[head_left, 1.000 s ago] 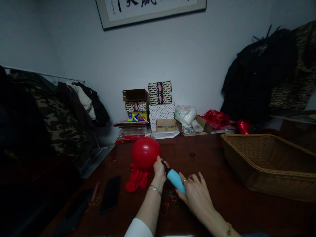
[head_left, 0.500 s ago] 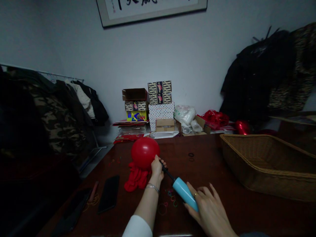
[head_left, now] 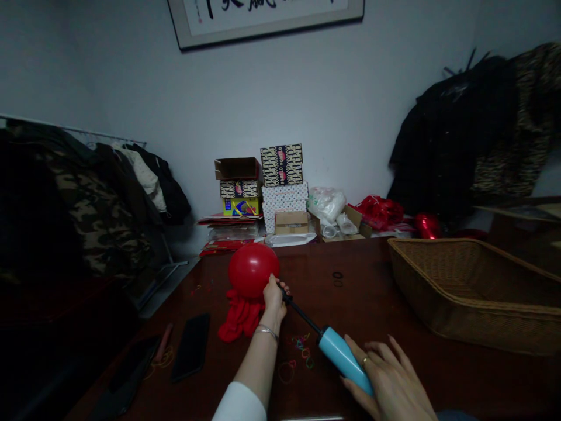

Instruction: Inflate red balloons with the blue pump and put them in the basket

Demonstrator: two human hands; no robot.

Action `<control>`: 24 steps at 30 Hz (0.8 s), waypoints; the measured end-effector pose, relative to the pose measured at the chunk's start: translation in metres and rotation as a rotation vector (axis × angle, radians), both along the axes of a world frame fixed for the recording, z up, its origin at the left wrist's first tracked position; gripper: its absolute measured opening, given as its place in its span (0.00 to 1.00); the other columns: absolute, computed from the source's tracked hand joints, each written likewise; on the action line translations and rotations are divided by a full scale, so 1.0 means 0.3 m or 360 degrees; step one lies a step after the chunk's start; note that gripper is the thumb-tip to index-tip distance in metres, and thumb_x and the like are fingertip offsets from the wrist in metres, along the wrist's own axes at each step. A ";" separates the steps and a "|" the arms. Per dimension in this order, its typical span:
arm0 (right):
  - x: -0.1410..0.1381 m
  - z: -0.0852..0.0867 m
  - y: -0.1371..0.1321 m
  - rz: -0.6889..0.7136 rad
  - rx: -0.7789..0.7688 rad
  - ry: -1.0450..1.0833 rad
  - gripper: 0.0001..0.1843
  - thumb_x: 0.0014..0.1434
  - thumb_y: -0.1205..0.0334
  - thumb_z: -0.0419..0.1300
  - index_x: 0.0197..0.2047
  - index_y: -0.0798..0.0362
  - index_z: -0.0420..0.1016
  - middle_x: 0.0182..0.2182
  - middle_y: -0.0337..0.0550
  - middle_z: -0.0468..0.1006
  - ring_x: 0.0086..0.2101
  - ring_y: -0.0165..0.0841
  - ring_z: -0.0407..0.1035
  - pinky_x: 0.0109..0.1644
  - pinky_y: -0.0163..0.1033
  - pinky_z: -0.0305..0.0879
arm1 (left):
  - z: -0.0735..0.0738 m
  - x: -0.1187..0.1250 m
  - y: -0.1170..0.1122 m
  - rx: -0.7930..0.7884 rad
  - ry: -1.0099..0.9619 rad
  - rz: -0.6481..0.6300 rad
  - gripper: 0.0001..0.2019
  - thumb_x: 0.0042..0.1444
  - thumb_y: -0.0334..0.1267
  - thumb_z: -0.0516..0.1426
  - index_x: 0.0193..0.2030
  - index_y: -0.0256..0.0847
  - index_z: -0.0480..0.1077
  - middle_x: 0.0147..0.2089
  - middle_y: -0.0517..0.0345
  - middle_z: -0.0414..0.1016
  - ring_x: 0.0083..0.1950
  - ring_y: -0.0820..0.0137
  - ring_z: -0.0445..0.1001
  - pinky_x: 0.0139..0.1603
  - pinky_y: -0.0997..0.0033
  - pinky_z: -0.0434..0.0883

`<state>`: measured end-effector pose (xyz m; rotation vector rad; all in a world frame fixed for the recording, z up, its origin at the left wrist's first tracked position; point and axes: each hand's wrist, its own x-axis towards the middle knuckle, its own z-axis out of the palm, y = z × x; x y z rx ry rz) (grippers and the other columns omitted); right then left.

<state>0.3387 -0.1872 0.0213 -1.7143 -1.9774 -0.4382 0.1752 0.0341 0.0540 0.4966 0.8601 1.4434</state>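
A round, inflated red balloon (head_left: 253,270) sits over the dark table. My left hand (head_left: 275,295) is closed around the balloon's neck and the black nozzle end of a hand pump, at the balloon's lower right. My right hand (head_left: 388,374) grips the light blue barrel of the balloon pump (head_left: 346,359), its thumb below and several fingers raised on top. Between barrel and nozzle shows the thin black rod. Limp red balloons (head_left: 241,318) lie in a pile under the inflated one. Small coloured rubber bands (head_left: 302,345) are on the table beneath the pump.
A wicker basket (head_left: 464,301) stands at the right of the table (head_left: 359,327). Left are a black phone (head_left: 191,346) and another dark flat object (head_left: 131,374). Two dark rings (head_left: 337,275) lie behind the pump. Boxes (head_left: 284,204) are stacked at the back wall.
My right hand has drawn the blue barrel down and right, so more of the black rod shows. The left hand still holds the balloon at the nozzle.
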 end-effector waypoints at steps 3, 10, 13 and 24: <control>-0.038 0.033 0.033 -0.0062 -0.0103 0.0063 0.27 0.54 0.51 0.60 0.57 0.49 0.67 0.34 0.41 0.78 0.42 0.40 0.68 0.60 0.55 0.42 | -0.002 0.002 -0.014 0.0007 -0.0022 -0.0031 0.15 0.58 0.47 0.53 0.27 0.40 0.57 0.17 0.66 0.59 0.15 0.78 0.59 0.16 0.79 0.57; -0.137 0.119 0.156 -0.0124 -0.0281 0.0096 0.28 0.55 0.53 0.59 0.58 0.52 0.66 0.35 0.45 0.78 0.44 0.42 0.66 0.60 0.55 0.42 | -0.010 0.037 -0.049 -0.0030 -0.0031 -0.0029 0.14 0.59 0.46 0.53 0.27 0.40 0.58 0.16 0.65 0.60 0.15 0.77 0.61 0.17 0.78 0.58; -0.164 0.134 0.191 -0.0141 -0.0295 0.0092 0.29 0.55 0.53 0.59 0.59 0.53 0.65 0.36 0.46 0.78 0.43 0.42 0.65 0.60 0.54 0.42 | -0.003 0.042 -0.055 -0.0045 -0.0023 -0.0042 0.14 0.59 0.44 0.52 0.26 0.40 0.57 0.16 0.65 0.60 0.15 0.76 0.60 0.17 0.77 0.59; -0.158 0.101 0.155 -0.0155 -0.0280 0.0083 0.30 0.56 0.53 0.58 0.60 0.54 0.63 0.36 0.46 0.78 0.42 0.42 0.66 0.61 0.54 0.41 | -0.005 0.037 -0.056 -0.0078 0.0032 -0.0046 0.15 0.59 0.46 0.52 0.27 0.40 0.57 0.16 0.65 0.59 0.14 0.78 0.59 0.16 0.80 0.56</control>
